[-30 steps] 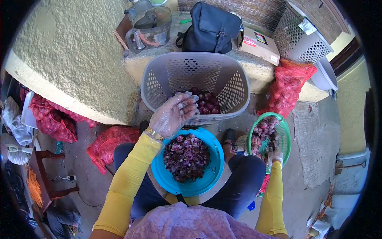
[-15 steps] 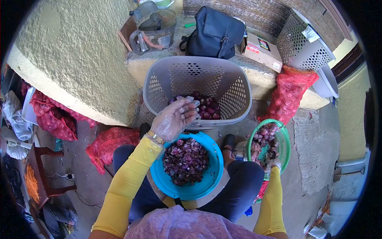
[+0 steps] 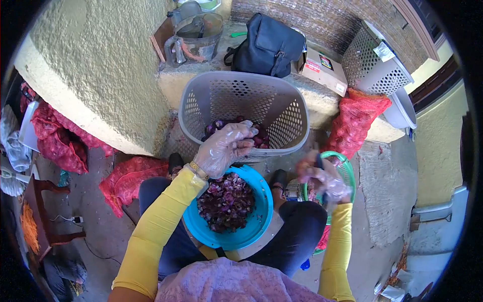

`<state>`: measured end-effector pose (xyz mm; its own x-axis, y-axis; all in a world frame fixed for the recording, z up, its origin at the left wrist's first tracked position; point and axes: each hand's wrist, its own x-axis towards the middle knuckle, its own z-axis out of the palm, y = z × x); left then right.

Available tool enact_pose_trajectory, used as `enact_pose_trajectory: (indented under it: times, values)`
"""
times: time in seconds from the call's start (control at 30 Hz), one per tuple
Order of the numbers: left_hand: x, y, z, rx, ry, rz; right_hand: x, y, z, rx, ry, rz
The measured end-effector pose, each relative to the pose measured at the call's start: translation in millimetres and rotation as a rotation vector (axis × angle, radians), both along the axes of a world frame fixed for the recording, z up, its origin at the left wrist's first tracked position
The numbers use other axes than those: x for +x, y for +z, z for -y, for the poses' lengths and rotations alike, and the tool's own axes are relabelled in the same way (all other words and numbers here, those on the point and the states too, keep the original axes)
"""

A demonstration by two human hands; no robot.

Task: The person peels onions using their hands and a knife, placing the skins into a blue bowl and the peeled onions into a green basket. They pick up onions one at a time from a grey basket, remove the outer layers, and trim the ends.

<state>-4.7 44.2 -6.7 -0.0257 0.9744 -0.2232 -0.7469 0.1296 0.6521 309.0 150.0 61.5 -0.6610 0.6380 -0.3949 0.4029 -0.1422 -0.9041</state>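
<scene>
My left hand, in a clear plastic glove, hovers between the grey basket and the blue basin, fingers half curled and apart with nothing visible in them. My right hand, also gloved, is smeared by motion beside the green basket. It is closed round what looks like a reddish onion, with a dark narrow object by the fingers that I cannot make out clearly. Purple onion skins fill much of the blue basin between my legs. Purple onions lie in the grey perforated basket.
A red mesh sack stands behind the green basket, and another red sack lies at left. On the ledge are a black backpack, a cardboard box and a clear jug. A wooden stool is at far left.
My right hand has risen out of the green basket and moved left, now blurred with a reddish thing. My left hand has turned slightly, palm more downward. The view has shifted a little.
</scene>
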Motion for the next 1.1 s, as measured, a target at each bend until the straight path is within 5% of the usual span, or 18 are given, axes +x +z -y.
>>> enact_pose_trajectory:
  times: [0.23,0.33,0.57,0.7,0.8,0.87,1.0,1.1]
  values:
    - [7,27,16,0.332,-0.217,-0.087,-104,33,33,-0.286,0.085,-0.495]
    - [8,29,15,0.455,-0.18,-0.157,-112,23,23,-0.279,0.007,-0.32]
    - [0,25,18,0.256,-0.09,-0.227,-128,-13,26,-0.216,-0.081,-0.38]
    - [-3,22,16,0.388,-0.064,-0.366,-130,-20,25,-0.131,-0.063,-0.309]
    - [-1,33,24,0.405,-0.033,-0.53,-127,-12,28,-0.137,0.02,-0.31]
    - [-4,32,30,0.473,0.088,-1.017,-124,-18,26,-0.176,0.052,-0.293]
    - [-8,13,25,0.508,0.093,-1.026,-117,-26,19,-0.328,0.131,-0.274]
    - [-1,24,27,0.456,-0.014,-0.757,-115,-8,25,-0.255,0.154,-0.33]
